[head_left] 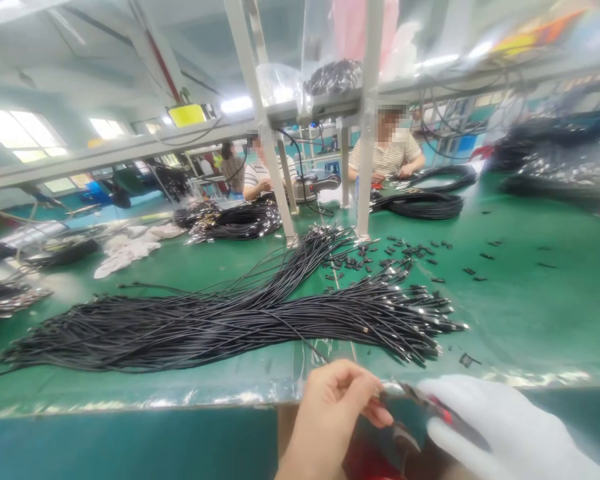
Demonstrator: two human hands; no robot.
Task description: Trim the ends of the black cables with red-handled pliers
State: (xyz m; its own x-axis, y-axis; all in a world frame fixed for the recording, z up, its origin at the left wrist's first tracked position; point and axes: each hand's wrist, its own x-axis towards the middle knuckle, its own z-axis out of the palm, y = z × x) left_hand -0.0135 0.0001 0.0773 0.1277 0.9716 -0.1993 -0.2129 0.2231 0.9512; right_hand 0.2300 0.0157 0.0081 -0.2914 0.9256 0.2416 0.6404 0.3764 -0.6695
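Note:
My bare left hand (335, 407) is at the near edge of the green table (530, 307), its fingers pinched together on something small and dark that I cannot make out. My right hand (500, 427), in a white glove, sits just to its right and grips a tool with red and black handles (430, 407). The two hands meet at the tool's tip. A large bundle of black cables with metal ends (230, 320) lies across the table just beyond my hands. Small black connector pieces (380, 257) are scattered behind the bundle.
Metal frame posts (367, 133) rise from the table's middle and carry a shelf with bags. More coiled black cables (420, 200) lie further back. Two people in striped shirts (390, 150) sit working at the far side. White cloth (130, 247) lies at the left.

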